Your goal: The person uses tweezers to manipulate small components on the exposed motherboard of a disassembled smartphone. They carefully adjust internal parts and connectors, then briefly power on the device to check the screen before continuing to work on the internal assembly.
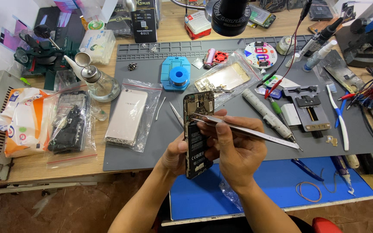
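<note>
opened phone (197, 133), centre frame, upright | left hand (175, 155) clasps its lower edges | right hand (234, 146) pinches tweezers (247, 130), tips at upper board | likely light, stiff, exposed parts fragile: hold by side edges | grey mat (152, 142) beneath

At your far left a crumpled white and orange wrapper (20, 121) lies on the bench edge. Just right of it a clear zip bag (71, 125) holds dark parts. On the grey mat a second clear bag (131, 114) holds a pale gold phone back, and a third bag (227, 77) near the mat's middle holds a gold frame. At the top of the bench stand a black box with a label (144, 23), a red and white carton (197, 23) and a white box (96, 43). A round white label with coloured marks (260, 54) lies at the mat's upper right.
</note>
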